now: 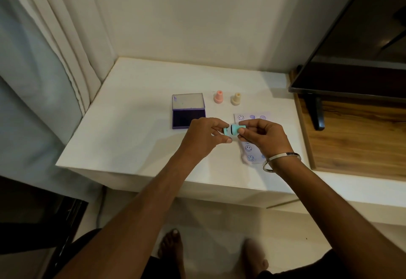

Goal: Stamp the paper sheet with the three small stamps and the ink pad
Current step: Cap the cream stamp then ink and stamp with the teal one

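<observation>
Stamps: the teal stamp [236,129] is off the table, held sideways between my two hands above the near left corner of the paper [250,138]. My right hand [264,139] pinches its body between thumb and fingers. My left hand [203,137] pinches a thin teal piece [225,131] at the stamp's left end, just apart from the body; a dark ring shows between the two. I cannot tell whether that piece is a cap. A metal bangle [279,161] sits on my right wrist.

Paper lies flat on the white table [131,129], partly under my right hand, bearing purple smiley prints and other marks too small to read. The ink pad [188,117] is left of the paper, lid [188,101] raised, dark pad exposed, touching nothing. The pink stamp [218,97] and the cream stamp [236,99] stand upright beyond the paper, side by side and apart. Right of the paper, a dark screen [351,59] stands on a wood surface [356,142].
</observation>
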